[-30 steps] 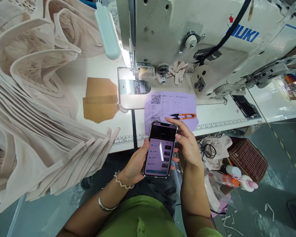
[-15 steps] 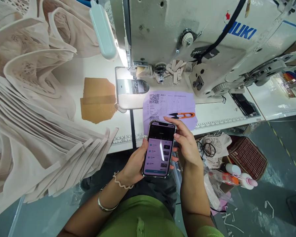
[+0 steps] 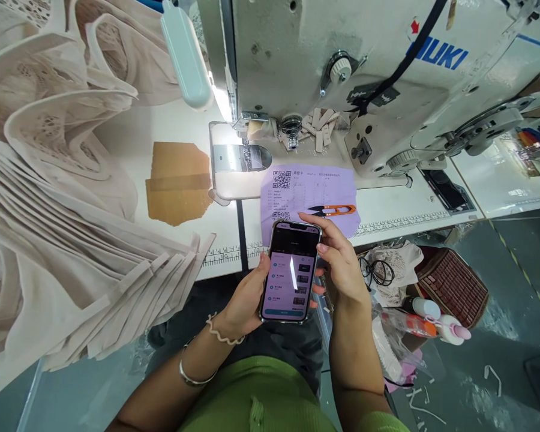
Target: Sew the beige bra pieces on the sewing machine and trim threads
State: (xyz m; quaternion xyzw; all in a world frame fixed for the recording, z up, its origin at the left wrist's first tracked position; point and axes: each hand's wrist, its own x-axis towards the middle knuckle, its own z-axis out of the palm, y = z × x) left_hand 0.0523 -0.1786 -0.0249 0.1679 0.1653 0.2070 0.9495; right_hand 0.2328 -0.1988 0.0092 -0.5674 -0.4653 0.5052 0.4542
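Observation:
Between both hands I hold a smartphone (image 3: 288,279) upright, its lit screen showing a list with small pictures. My left hand (image 3: 248,294) is closed around its left edge, thumb on the side. On the opposite edge my right hand (image 3: 342,264) grips it, one finger along the top corner and others behind. Just beyond the phone lies a purple printed sheet (image 3: 312,186) with QR codes. Orange thread snips (image 3: 339,210) rest on that sheet, close to my right fingertips.
A sewing machine (image 3: 306,54) spans the back of the table. Beige garment pieces (image 3: 72,240) are piled at left, near a brown cardboard piece (image 3: 179,183). Right of my arm, below the table, are a woven basket (image 3: 452,285) and bottles (image 3: 450,329).

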